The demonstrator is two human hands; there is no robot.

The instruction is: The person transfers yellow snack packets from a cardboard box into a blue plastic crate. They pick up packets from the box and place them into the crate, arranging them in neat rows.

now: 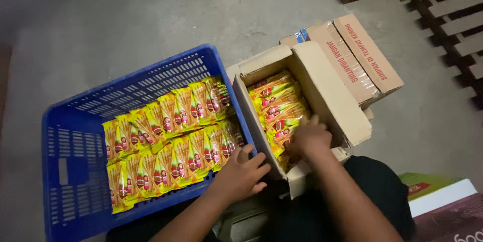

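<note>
A: Where the right hand (309, 136) dips into the open cardboard box (332, 96), what does it meet?

B: It lies on the yellow snack packets (276, 103) stacked in that box, at their near end. The fingers are blurred, so I cannot tell whether its grip has closed on a packet or only rests on the stack.

A: And the left hand (241, 176)?

B: It rests at the near right corner of the blue plastic crate (75, 146), fingers spread loosely and holding nothing, just beside the nearest of the packets in the crate (171, 141).

A: How do those lie?

B: In two rows, overlapping like tiles, across the crate's right half; the left half shows bare slotted floor.

A: Where does the box stand against the crate?

B: Just to the right of it, touching or nearly so, flaps folded outward. Behind it, farther right, lies a sealed carton (359, 55) taped shut. Both sit on the concrete floor (151, 15).

A: Anything farther out?

B: Wooden pallets (448, 10) at the far right, and a green and white package (437, 191) near the person's right side.
</note>
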